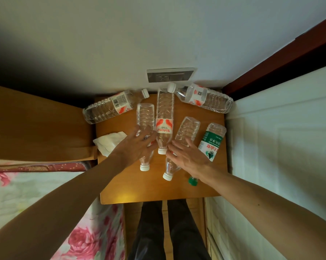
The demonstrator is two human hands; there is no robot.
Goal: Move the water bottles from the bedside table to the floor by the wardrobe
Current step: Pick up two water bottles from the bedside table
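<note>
Several clear plastic water bottles lie on the wooden bedside table (205, 184). My left hand (137, 145) reaches from above and closes over a white-capped bottle (144, 115) left of centre. My right hand (188, 154) closes over another white-capped bottle (188, 127) right of centre. Between my hands lies a red-labelled bottle (165, 113), its cap towards me. A green-labelled, green-capped bottle (213, 139) lies just right of my right hand. Two larger bottles lie crosswise at the back, one on the left (109, 108) and one on the right (207, 98).
A crumpled white tissue (109, 143) sits at the table's left edge. A wall socket (170, 75) is behind the table. A wooden headboard (36, 121) and a bed with flowered bedding (26, 194) are on the left, a white panel (280, 147) on the right. My legs (167, 231) stand before the table.
</note>
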